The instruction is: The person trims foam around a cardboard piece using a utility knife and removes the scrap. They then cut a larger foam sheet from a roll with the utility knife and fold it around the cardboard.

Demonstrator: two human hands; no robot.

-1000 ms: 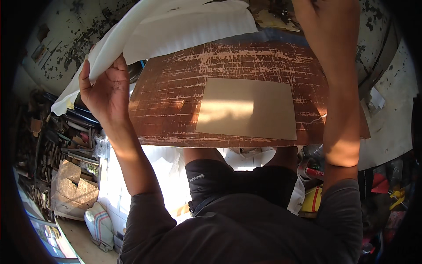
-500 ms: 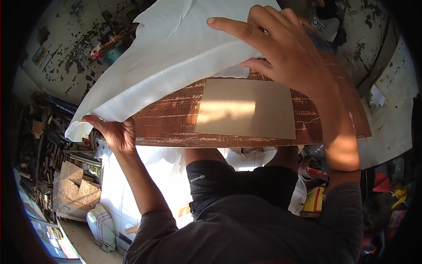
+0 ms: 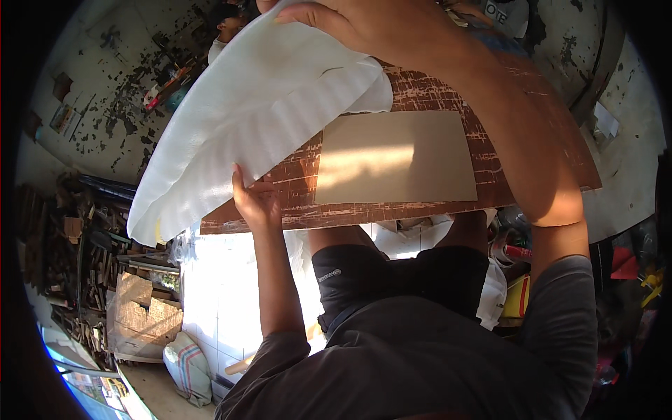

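Observation:
A thin white foam sheet (image 3: 259, 105) hangs tilted and curved above the left part of a worn red-brown table (image 3: 294, 183). At the top of the view my right hand (image 3: 350, 24) grips the sheet's upper edge, thumb on the near face; its other fingers are mostly cut off or hidden. My left hand (image 3: 257, 201) is closed at the lower edge, thumb upright against the foam and fingers partly hidden. Flat on the table, below my right forearm, lies a tan rectangular board (image 3: 399, 157), crossed by a patch of sunlight.
Another person (image 3: 227, 28) is partly visible beyond the sheet. Wood scraps (image 3: 77, 245) pile up at the left, near a broken board (image 3: 143, 311) and a white striped sack (image 3: 187, 367). A pale panel (image 3: 626, 178) stands to the right.
My right hand has moved up and left and now grips the sheet, after being spread over it. My left hand has shifted right along the lower edge. The sheet has lifted and bowed.

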